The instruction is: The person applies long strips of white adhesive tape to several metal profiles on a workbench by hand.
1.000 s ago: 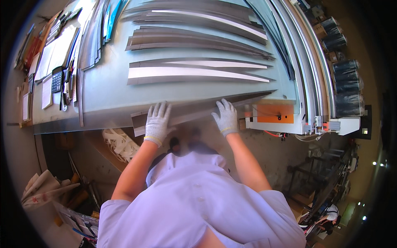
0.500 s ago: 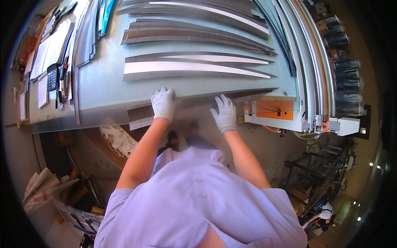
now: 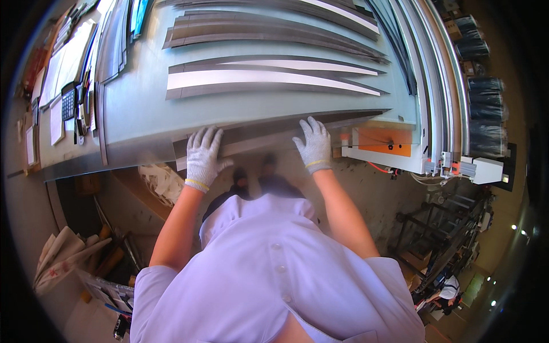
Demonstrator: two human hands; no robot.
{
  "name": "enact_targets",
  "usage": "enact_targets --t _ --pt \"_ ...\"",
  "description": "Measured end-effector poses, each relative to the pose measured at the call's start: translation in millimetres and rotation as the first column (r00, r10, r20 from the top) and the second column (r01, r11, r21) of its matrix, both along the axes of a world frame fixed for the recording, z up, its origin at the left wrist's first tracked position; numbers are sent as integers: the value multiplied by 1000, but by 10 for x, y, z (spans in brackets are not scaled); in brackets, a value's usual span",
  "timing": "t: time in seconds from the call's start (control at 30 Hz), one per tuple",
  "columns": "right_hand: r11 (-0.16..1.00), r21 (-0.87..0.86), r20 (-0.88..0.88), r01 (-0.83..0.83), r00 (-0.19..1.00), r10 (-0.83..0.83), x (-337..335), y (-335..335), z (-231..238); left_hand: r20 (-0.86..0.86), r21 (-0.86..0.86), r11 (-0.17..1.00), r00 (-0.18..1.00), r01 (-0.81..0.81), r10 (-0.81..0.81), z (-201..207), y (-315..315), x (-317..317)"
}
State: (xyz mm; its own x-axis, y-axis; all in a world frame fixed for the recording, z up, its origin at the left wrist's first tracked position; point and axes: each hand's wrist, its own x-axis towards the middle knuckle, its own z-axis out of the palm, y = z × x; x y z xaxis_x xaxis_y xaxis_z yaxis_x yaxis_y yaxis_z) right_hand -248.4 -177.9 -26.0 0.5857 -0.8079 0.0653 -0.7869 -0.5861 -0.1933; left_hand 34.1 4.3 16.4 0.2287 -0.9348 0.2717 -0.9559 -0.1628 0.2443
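Both my hands wear light grey knitted gloves with yellow cuff lines. A long dark grey tapered strip (image 3: 260, 133), seemingly layered, lies along the table's near edge, its narrow end to the right. My left hand (image 3: 204, 154) rests on its wide left part, fingers stretched out and thumb pointing right. My right hand (image 3: 314, 144) lies at its right part, fingertips on the strip, thumb and fingers apart. Neither hand grips anything that I can see. Beyond them lie white-and-grey tapered strips (image 3: 251, 80) and a stack of dark strips (image 3: 251, 33).
At left are a calculator (image 3: 68, 104), papers (image 3: 71, 54) and pens. Right of the table stands a machine with metal rails (image 3: 449, 86) and an orange panel (image 3: 382, 141). A bag of white scraps (image 3: 162, 184) sits below the table edge. Another person (image 3: 449, 291) is far at lower right.
My left hand has slid left along the strip, toward its wide end, and its thumb now shows apart. The right hand stays near the same part of the strip. The view has shifted slightly.
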Motion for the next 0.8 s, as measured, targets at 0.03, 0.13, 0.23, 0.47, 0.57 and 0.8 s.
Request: enact_targets --t 0.03,0.13,0.23,0.47,0.57,0.8 --pt "1000 -9 3 -23 1000 23 -3 -3 19 1 46 999 1000 14 -14 -16 96 -14" --pt "996 -49 22 -79 997 80 -22 -6 94 -21 79 996 999 43 -41 -125 241 59" --pt "985 -148 71 -92 992 103 -54 -18 158 -51 79 995 997 60 -56 -118 307 113" --pt "872 -483 246 -80 943 222 77 -97 633 -20 -92 994 998 53 -55 130 441 132" --pt "831 -553 283 -64 923 259 118 -93 888 12 -166 985 999 37 -35 297 410 132" --pt "813 -582 300 -19 924 237 121 -77 1074 58 -226 973 998 41 -28 446 320 154"
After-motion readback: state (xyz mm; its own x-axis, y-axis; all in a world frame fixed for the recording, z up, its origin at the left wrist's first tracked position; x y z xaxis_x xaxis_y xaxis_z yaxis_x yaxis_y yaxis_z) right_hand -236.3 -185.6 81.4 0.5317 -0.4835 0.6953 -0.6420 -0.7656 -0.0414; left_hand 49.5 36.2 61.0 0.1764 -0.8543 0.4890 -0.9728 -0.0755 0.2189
